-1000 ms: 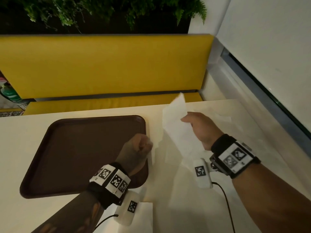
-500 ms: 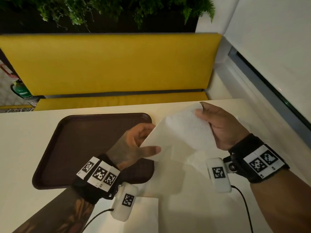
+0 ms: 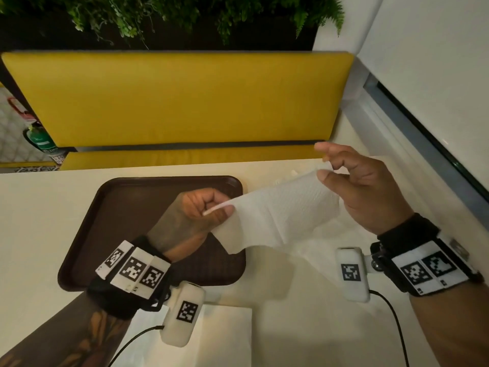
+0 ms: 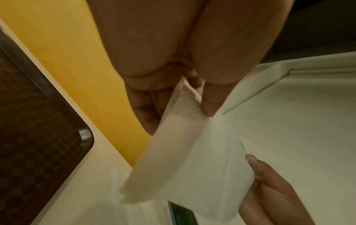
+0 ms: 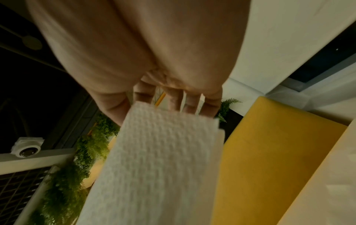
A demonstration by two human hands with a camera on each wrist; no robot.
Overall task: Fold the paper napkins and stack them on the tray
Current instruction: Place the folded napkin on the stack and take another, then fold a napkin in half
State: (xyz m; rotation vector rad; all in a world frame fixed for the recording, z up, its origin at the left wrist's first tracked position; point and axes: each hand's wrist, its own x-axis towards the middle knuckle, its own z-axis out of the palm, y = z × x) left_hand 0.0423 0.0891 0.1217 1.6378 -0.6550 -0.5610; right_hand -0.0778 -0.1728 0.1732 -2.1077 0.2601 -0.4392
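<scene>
A white embossed paper napkin point(image 3: 280, 210) hangs stretched in the air between my two hands, above the table. My left hand point(image 3: 203, 210) pinches its left end between thumb and curled fingers, over the right edge of the brown tray point(image 3: 111, 223). My right hand point(image 3: 344, 178) pinches the far right corner between thumb and a finger, the other fingers spread. In the left wrist view the napkin point(image 4: 192, 159) runs from my left hand's fingers point(image 4: 210, 105) down to my right hand point(image 4: 269, 194). The right wrist view shows the napkin point(image 5: 159, 159) below the fingers point(image 5: 190, 103). The tray holds nothing.
More white napkins lie flat on the cream table: one at the near edge point(image 3: 225, 337), others under the held one point(image 3: 312, 247). A yellow bench point(image 3: 180, 99) stands behind the table, with plants above. A wall and window ledge point(image 3: 397, 133) run along the right.
My left hand has taken hold of the napkin's left end and closed on it. My right hand has lifted its corner, and the napkin is now pulled out between the hands.
</scene>
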